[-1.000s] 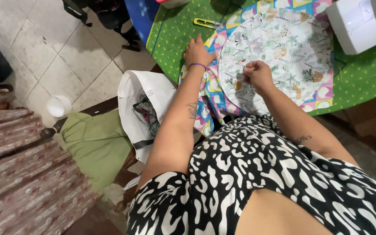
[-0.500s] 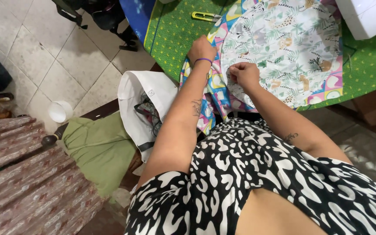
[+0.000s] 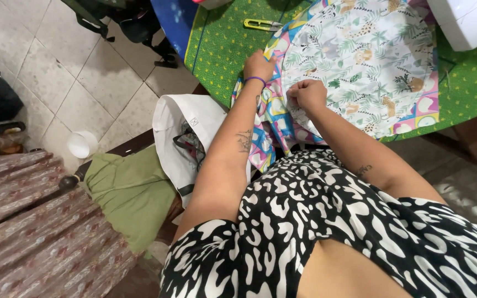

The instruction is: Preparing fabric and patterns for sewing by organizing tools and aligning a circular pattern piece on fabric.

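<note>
Right hand [image 3: 306, 94] fisted on patterned fabric [image 3: 360, 60]

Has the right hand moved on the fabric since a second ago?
Yes. The right hand, closed in a fist, has shifted toward the near edge of the printed fabric, judged against the yellow snips, closer to the left hand.

A table covered with a green cloth [image 3: 222, 49] dotted in yellow carries the work. Spread over most of it lies a printed fabric piece [image 3: 360, 60], pale with leaves and small animals, edged by a bright multicoloured border that hangs over the near edge of the table. A yellow-green thread snip [image 3: 261, 24] lies on the green cloth just beyond the fabric's far left corner. A white sewing machine [image 3: 467, 22] stands at the right, partly out of view.
</note>
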